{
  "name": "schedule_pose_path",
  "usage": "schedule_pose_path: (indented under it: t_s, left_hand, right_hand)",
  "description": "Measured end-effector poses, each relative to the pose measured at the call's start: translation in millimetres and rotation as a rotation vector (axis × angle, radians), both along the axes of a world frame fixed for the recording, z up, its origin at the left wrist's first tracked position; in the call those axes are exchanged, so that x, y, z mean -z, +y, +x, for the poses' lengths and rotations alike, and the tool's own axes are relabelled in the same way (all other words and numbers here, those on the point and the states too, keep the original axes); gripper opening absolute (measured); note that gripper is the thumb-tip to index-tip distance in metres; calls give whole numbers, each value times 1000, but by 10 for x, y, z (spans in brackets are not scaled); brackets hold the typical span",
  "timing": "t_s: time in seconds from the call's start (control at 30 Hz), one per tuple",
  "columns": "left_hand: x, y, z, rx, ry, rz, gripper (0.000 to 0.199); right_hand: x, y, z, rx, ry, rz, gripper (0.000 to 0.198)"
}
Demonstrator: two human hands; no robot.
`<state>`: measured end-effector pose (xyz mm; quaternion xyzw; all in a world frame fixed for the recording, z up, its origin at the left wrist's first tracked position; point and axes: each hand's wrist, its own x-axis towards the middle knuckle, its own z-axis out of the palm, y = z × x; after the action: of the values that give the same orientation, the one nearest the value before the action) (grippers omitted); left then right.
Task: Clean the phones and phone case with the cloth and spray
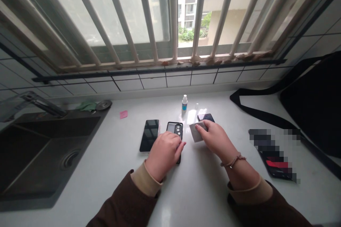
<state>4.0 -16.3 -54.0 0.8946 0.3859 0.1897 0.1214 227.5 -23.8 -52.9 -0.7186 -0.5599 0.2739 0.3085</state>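
My right hand (214,137) pinches a small grey square cloth (198,133) between thumb and fingers, above the counter. Behind it lies a dark phone (206,117), partly covered by that hand. My left hand (164,152) is closed over a black phone case (172,126) with round camera holes; its fingers curl under, and whatever they hold is hidden. Left of the case lies a phone with a dark, glossy screen (149,135). A small white bottle with a blue label (184,104) stands upright beyond my hands.
A dark sink (50,142) with a faucet (42,104) takes up the left. A pink paper piece (123,114) lies on the white counter (106,181). At right are a black bag (314,103), its strap (255,110) and a partly blurred dark item (277,163). A barred window rises behind.
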Motion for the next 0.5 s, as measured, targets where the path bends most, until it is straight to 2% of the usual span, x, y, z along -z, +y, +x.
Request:
schedule_pose_path:
  t_s: [0.1, 0.27, 0.4, 0.5]
  left_hand:
    - [23, -26, 14, 25, 30, -43, 23]
    - [32, -29, 16, 31, 14, -70, 24]
    - [68, -15, 9, 31, 20, -104, 29]
    - [91, -8, 3, 43, 45, -141, 48]
  right_hand:
    - [-3, 22, 63, 6, -198, -27, 24]
    - [93, 29, 132, 14, -451, 21, 25]
    - [201, 29, 169, 86, -482, -18, 26]
    - [255, 33, 201, 79, -450, -27, 26]
